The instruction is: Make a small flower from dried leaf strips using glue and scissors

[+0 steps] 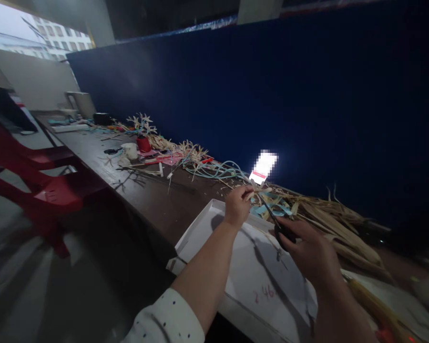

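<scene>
My left hand (236,206) is closed, its fingertips pinching a small pale piece of dried husk (264,190) above the far edge of a white shallow tray (214,204). In my right hand (309,247) is a pair of scissors (270,214) with black handles, the blades pointing up and left toward the husk piece. Whether the blades touch it I cannot tell. Behind both hands a lit phone (263,166) leans against the blue partition. Red handwriting marks the tray's floor.
Long dried husks (343,224) lie right of the tray. Along the partition (207,95) are pale husk flowers (143,123), blue cords (218,170), a red thread spool (143,144) and a white cup (129,151). A red plastic chair (53,195) stands left of the table.
</scene>
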The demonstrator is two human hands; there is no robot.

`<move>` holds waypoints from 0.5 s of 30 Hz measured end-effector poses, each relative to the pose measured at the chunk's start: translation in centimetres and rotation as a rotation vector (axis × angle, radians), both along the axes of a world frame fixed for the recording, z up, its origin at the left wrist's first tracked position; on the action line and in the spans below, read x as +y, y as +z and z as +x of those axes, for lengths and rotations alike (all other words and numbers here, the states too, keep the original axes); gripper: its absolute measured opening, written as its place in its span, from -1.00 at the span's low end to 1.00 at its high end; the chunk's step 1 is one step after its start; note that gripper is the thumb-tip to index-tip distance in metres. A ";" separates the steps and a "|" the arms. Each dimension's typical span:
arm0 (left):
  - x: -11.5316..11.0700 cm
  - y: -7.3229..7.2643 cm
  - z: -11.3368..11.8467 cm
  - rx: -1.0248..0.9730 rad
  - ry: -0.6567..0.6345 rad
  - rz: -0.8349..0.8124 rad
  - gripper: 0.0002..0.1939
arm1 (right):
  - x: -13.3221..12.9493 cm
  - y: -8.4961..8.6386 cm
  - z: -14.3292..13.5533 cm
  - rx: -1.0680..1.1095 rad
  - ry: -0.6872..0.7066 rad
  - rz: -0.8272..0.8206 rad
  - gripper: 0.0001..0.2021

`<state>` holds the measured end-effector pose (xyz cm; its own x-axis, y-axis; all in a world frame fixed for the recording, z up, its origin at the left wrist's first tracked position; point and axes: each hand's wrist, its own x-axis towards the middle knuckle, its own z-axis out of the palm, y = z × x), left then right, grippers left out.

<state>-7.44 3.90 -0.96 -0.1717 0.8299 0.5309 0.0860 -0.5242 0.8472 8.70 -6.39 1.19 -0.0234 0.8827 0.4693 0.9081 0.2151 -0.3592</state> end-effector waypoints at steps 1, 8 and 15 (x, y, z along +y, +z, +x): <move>0.0 0.0 0.0 0.003 0.003 0.004 -0.74 | 0.0 0.0 0.0 -0.009 -0.003 0.005 -0.66; 0.1 -0.2 0.0 -0.002 0.017 0.005 -0.79 | 0.0 0.1 0.0 -0.012 0.017 0.036 -0.68; 0.2 -0.3 0.0 -0.004 0.007 0.010 -0.81 | 0.1 -0.2 0.1 0.042 0.063 0.087 -0.69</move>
<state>-7.40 4.11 -1.22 -0.1795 0.8233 0.5384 0.0867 -0.5320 0.8423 8.81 -6.27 1.04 -0.0562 0.8361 0.5456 0.8764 0.3031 -0.3743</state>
